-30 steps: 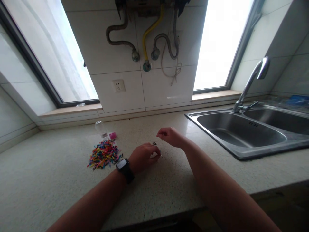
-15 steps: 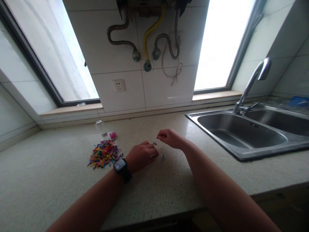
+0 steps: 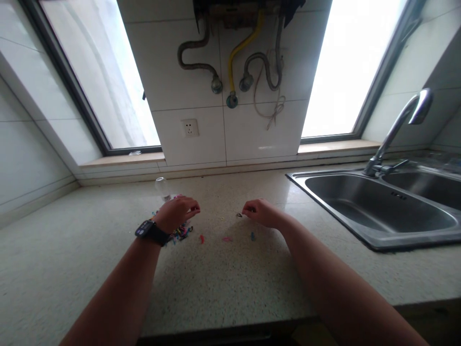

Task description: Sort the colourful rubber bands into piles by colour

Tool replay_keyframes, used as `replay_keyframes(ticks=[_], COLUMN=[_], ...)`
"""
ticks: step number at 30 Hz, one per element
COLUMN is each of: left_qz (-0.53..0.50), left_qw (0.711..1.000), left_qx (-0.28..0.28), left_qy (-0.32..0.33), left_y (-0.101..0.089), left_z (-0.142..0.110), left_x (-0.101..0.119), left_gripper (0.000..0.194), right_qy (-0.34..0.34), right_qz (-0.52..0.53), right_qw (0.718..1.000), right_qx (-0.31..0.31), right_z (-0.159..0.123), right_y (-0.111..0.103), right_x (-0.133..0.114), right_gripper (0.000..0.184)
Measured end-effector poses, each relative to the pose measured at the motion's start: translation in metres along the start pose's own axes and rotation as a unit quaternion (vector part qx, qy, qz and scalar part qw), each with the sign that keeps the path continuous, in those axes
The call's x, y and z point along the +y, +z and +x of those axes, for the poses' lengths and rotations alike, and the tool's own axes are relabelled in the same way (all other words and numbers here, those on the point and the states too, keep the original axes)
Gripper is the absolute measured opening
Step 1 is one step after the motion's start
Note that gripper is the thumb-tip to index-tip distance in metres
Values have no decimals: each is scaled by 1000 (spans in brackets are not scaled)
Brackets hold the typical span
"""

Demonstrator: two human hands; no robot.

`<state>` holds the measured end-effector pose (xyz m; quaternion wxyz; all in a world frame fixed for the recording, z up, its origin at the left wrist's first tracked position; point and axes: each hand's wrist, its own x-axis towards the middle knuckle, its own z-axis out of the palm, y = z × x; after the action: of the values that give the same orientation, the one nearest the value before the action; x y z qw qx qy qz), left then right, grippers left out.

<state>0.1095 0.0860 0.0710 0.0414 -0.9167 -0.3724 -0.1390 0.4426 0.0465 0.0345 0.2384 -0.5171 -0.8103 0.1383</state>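
My left hand [image 3: 178,213], with a black watch on its wrist, hovers over the pile of small colourful rubber bands [image 3: 182,234] and hides much of it. Its fingers are curled toward the thumb; whatever may be between them does not show. Beside a small dark band [image 3: 239,215] on the counter, my right hand [image 3: 262,212] has its thumb and fingers drawn together, the tips at or very near the band. Single bands lie between and below the hands: a red one [image 3: 202,239], a pink one [image 3: 227,239], a blue one [image 3: 252,236] and a faint yellow one [image 3: 222,218].
A clear plastic bottle [image 3: 163,189] stands behind the pile, a pink item [image 3: 177,196] partly showing near it. The speckled counter [image 3: 216,283] runs to the tiled wall. A steel double sink [image 3: 363,233] with a tap [image 3: 403,127] is at the right.
My left hand has moved left from mid-counter to over the pile, uncovering the red and pink bands. My right hand has come closer to the dark band. The view has shifted slightly.
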Motion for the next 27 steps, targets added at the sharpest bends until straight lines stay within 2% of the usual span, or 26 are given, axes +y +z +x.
replay_keyframes(ticks=[3,8,11,16,21,27], left_qz=[-16,-93,-134,-156,-169,-176], left_qw=[999,988,977,967,960,959], left_qx=[-2,-90,-136,-179,-204,-206], left_qy=[-40,-87,-94,-95,-90,-87], left_y=[-4,-5,-4,-1,4,5], left_z=[-9,-15,-14,-12,-11,-9], left_x=[-17,-32,-33,-28,-26,-24], left_gripper=[24,29,33,31,28,23], right_qy=[6,-8,-7,-5,-7,-10], right_qz=[4,1,-1,-9,-16,-17], right_qw=[1000,1000,1000,1000,1000,1000], right_qx=[6,16,15,7,4,1], right_z=[1,2,2,1,0,0], right_y=[2,3,3,1,-2,-2], right_x=[5,10,11,8,3,0], right_gripper=[24,23,23,23,24,24])
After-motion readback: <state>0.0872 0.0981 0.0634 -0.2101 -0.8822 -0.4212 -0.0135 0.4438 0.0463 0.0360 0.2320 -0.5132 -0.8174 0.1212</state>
